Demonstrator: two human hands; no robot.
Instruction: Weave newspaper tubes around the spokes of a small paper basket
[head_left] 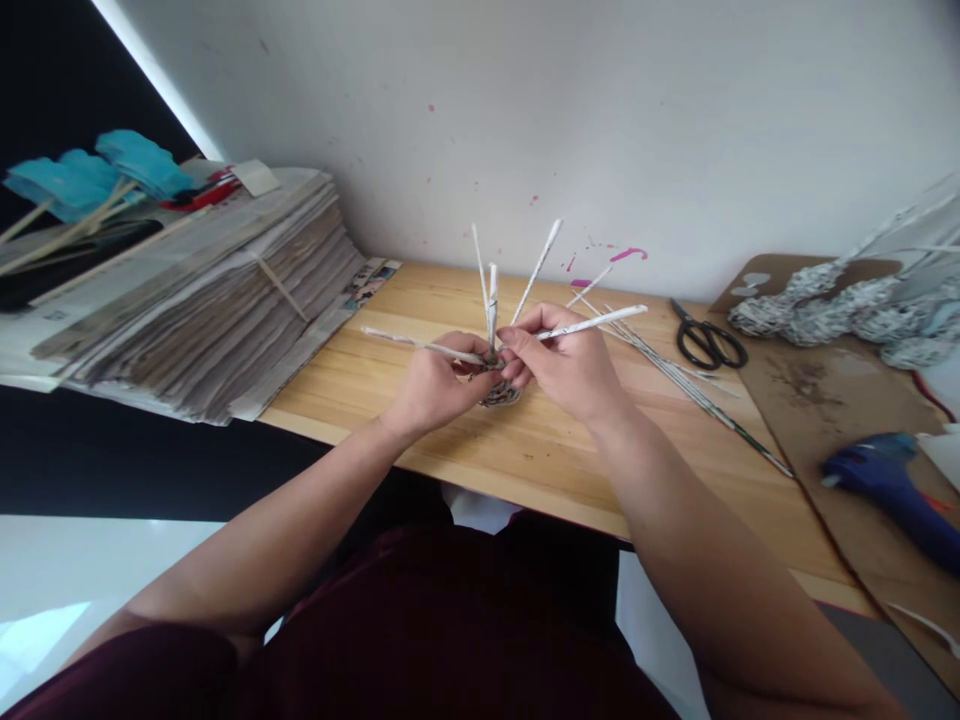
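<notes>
A small woven piece of rolled newspaper tubes [501,396] sits low over the wooden table, between my two hands. Several white paper tubes [538,270] stick up and outward from it. My left hand [442,385] grips its left side, thumb and fingers closed, with one tube passing out to the left over the hand. On the other side, my right hand [559,355] pinches a paper tube [600,320] close to the weave, and its white end points right. My fingers hide part of the woven body.
Loose paper tubes [682,385] lie right of my hands, beside black-handled scissors [705,340]. Farther right are a blue glue gun [892,490], brown board [795,400] and woven paper pieces [817,305]. A tall newspaper stack [225,300] stands left. The wall [525,120] rises behind.
</notes>
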